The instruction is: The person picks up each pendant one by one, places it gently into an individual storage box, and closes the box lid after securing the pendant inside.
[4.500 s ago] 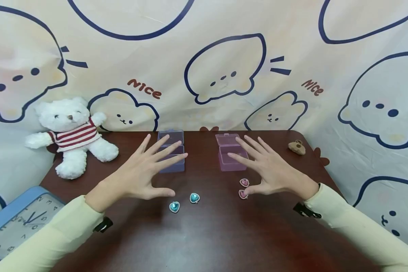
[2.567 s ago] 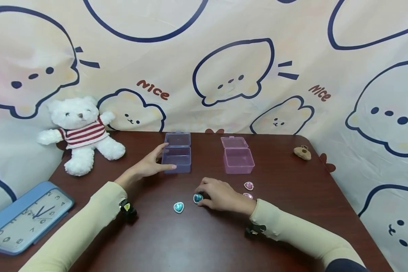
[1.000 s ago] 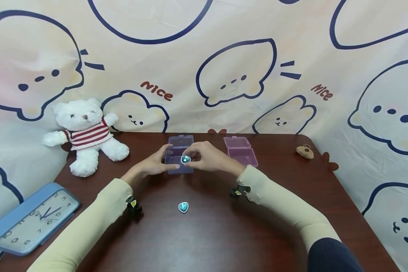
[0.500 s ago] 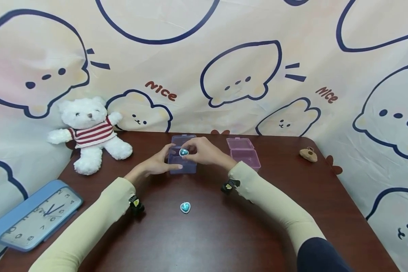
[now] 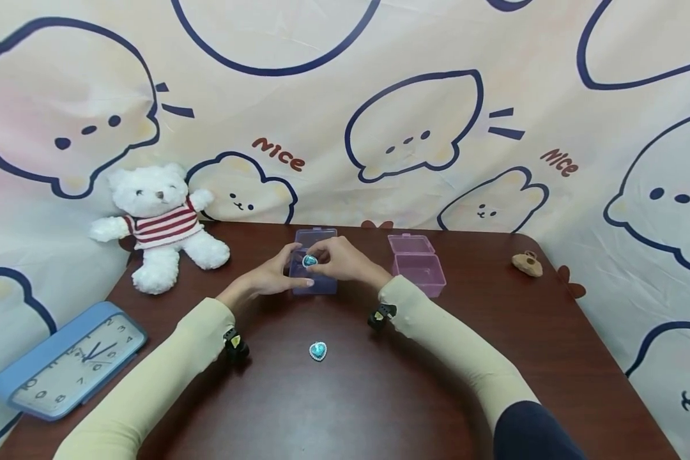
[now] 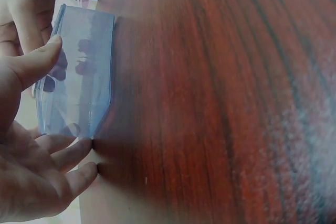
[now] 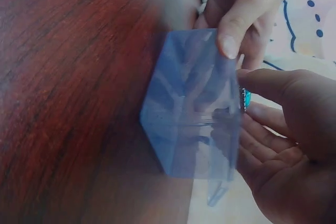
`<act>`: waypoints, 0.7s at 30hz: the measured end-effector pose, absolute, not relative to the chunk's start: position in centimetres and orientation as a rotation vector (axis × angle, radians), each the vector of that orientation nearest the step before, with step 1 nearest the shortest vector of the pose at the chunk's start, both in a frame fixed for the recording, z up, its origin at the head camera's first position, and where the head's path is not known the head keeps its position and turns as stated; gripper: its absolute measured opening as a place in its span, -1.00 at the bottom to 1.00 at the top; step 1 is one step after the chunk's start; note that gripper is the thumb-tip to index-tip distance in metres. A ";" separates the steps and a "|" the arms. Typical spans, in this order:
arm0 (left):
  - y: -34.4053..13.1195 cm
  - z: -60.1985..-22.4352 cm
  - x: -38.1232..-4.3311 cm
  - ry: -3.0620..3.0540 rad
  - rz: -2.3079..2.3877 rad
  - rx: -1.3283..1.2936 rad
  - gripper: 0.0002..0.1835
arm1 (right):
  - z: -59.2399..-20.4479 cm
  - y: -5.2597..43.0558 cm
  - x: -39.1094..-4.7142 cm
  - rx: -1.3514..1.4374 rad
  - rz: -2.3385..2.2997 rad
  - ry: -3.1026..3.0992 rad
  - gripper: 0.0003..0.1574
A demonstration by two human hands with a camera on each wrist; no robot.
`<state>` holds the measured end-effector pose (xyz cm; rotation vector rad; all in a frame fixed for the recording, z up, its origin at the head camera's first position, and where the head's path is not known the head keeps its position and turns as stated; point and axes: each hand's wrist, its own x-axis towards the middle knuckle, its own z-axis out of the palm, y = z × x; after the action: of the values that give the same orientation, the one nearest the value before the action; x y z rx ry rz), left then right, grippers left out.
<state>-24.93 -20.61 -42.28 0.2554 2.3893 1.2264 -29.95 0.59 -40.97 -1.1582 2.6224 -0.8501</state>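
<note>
My left hand [image 5: 269, 273] holds a clear blue plastic box [image 5: 316, 287] at its left side, thumb over the front wall. The box's lid [image 5: 317, 237] is swung back. Between thumb and fingertips, my right hand [image 5: 349, 260] pinches a blue heart-shaped gem [image 5: 310, 260] edged with small beads, right at the box's mouth. In the right wrist view this gem [image 7: 247, 99] shows beside the rim. A second blue heart gem [image 5: 318, 351] lies on the table in front. The two pink heart gems seen earlier are hidden behind my right forearm.
A pink box [image 5: 418, 272] with its lid back stands right of the blue one. A white teddy bear [image 5: 163, 223] sits at the back left, near a blue clock [image 5: 71, 361]. A brown hair claw [image 5: 527, 263] lies at the back right.
Both hands were spread over the table. My left hand went to the blue box; my right picked up one blue gem and brought it there. In the last half second it sank slightly.
</note>
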 end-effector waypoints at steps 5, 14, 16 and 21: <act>-20.8 -42.3 -24.8 2.391 1.229 0.265 0.12 | -41.6 0.1 -30.3 -1.181 -0.838 2.614 -0.56; -20.7 -42.2 -25.0 2.382 1.249 0.293 0.11 | -41.8 -0.6 -30.5 -1.199 -0.787 2.631 -0.59; -20.7 -42.3 -25.1 2.385 1.248 0.294 0.11 | -41.9 -0.7 -30.6 -1.200 -0.777 2.636 -0.60; -20.7 -42.4 -25.1 2.392 1.247 0.289 0.13 | -42.1 -1.0 -30.5 -1.195 -0.770 2.638 -0.61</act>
<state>-25.07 -20.71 -42.37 0.2892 2.3920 1.2467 -30.54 -0.96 -42.13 -1.1951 2.6377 -0.7699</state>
